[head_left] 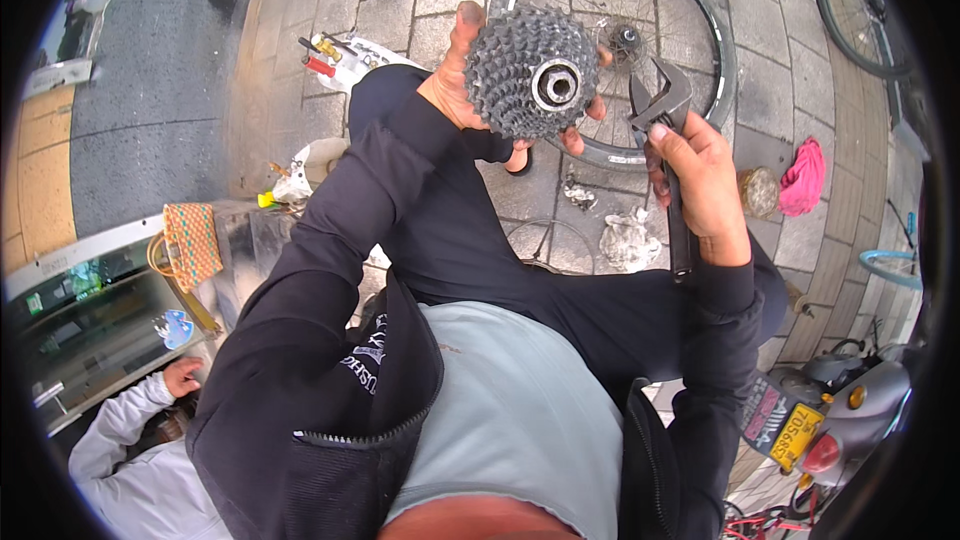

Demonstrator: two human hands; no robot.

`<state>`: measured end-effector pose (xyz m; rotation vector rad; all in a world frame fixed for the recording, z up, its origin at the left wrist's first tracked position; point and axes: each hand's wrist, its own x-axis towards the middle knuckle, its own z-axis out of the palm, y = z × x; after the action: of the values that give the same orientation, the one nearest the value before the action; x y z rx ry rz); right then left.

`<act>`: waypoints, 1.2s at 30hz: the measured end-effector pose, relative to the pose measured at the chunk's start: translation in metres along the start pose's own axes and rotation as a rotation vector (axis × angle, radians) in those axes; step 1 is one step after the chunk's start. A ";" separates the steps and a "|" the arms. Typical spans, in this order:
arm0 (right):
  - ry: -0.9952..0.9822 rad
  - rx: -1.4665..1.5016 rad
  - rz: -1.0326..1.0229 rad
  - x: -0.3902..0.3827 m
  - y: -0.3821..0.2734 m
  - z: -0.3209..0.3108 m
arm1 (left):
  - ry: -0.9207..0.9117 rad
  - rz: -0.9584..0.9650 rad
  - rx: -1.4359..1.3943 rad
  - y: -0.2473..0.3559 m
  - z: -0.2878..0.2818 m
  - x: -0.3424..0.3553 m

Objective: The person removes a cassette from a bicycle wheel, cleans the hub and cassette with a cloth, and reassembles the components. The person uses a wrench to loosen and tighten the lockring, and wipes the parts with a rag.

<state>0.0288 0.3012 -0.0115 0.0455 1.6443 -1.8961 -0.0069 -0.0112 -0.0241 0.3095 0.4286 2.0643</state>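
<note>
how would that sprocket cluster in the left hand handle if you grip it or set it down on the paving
The cassette looks like stacked metal cogs, so it is probably rigid and heavy for its size. Its toothed edges and the grime on the left hand suggest a greasy, prickly grip. Being round, it might roll on edge but should sit steady laid flat.

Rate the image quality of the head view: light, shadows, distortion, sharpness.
Head view: soft, even daylight with only faint shadows and no strong glare; heavy fisheye bending, so the paving lines curve and black corners ring the frame; the sprocket cluster in the left hand and the adjustable wrench in the right hand look sharp; things near the rim are squeezed and softer.
</note>
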 end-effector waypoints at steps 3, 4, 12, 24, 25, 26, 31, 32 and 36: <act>0.024 -0.006 -0.016 0.003 -0.001 -0.002 | 0.017 0.009 -0.006 0.002 0.002 0.002; 0.029 -0.004 0.008 0.004 -0.001 -0.002 | 0.059 -0.003 0.034 0.002 0.003 0.001; 0.025 -0.027 -0.025 0.006 0.008 0.000 | 0.098 0.047 0.070 -0.003 0.015 0.000; 0.126 -0.305 -0.009 0.020 0.030 -0.007 | 0.254 0.207 0.276 -0.006 0.011 0.003; 0.108 -0.344 -0.021 0.023 0.038 -0.010 | 0.260 0.220 0.294 -0.006 0.011 0.004; 0.122 -0.454 -0.024 0.030 0.049 -0.012 | 0.236 0.223 0.268 -0.007 0.011 0.006; -0.032 -0.930 0.110 0.061 0.139 -0.011 | 0.257 0.230 0.285 -0.006 0.012 0.013; -0.074 -1.001 0.122 0.064 0.163 -0.008 | 0.208 0.202 0.264 -0.005 0.013 0.014; -0.199 -1.117 0.265 0.069 0.242 0.002 | 0.149 0.184 0.200 -0.003 0.015 0.016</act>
<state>0.0870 0.2626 -0.2538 -0.3486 2.1772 -0.5875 -0.0065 0.0066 -0.0107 0.3248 0.7234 2.2368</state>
